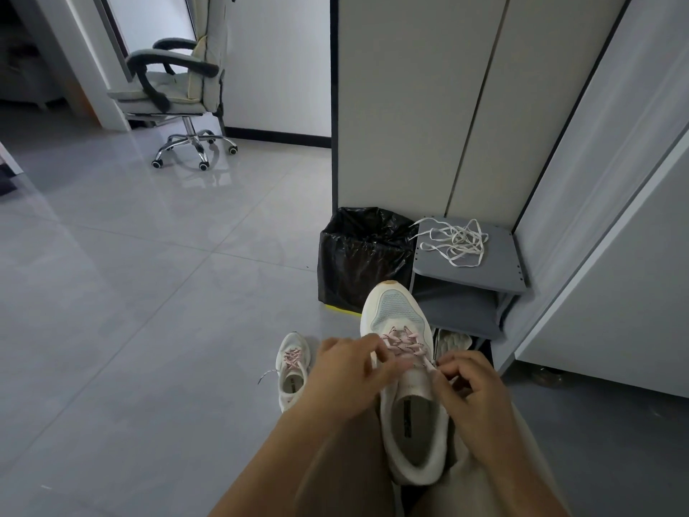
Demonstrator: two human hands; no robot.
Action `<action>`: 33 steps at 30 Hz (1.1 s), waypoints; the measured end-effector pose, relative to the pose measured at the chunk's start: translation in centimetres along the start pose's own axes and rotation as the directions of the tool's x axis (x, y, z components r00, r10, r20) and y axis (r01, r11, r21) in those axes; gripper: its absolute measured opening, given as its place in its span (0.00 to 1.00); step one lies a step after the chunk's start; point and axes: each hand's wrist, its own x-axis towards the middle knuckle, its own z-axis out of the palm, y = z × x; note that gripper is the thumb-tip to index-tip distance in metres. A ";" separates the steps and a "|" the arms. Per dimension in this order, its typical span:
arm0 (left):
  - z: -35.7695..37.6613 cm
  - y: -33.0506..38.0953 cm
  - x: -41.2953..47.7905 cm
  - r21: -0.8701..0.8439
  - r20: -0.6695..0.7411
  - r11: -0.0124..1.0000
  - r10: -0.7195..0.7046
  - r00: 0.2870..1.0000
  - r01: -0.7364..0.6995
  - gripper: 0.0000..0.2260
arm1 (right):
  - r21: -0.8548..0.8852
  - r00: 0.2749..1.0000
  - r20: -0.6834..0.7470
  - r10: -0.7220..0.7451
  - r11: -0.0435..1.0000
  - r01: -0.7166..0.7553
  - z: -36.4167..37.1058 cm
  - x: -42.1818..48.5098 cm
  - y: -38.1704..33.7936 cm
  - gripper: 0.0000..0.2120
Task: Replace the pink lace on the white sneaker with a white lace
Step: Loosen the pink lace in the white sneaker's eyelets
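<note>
No text can be read here. A dark strip is seen on the insole of the white sneaker, its print too blurred; likewise on the second sneaker.

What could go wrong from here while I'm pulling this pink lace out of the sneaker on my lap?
The white sneaker only rests between your thighs, so a hard tug by the right hand on the pink lace might tip it off. The white lace lies tangled on the grey shelf, one end reaching toward the open black bin; grabbing it carelessly could knot it or drop it in.
</note>
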 end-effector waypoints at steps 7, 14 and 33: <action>0.6 2.8 2.0 0.230 0.164 0.959 0.129 0.978 -0.165 0.09 | 0.012 0.999 -0.044 0.022 1.000 -0.022 -0.2 -0.1 -0.2 0.09; 1.2 0.0 -0.5 -0.623 0.092 0.773 -0.077 0.993 0.118 0.11 | 0.009 0.995 -0.095 -0.001 1.000 0.001 0.6 -0.1 0.3 0.12; 2.6 -0.1 -0.6 -0.770 0.025 0.626 -0.158 0.987 0.120 0.08 | -0.016 0.976 0.137 0.167 0.986 -0.167 -0.4 0.9 -0.5 0.02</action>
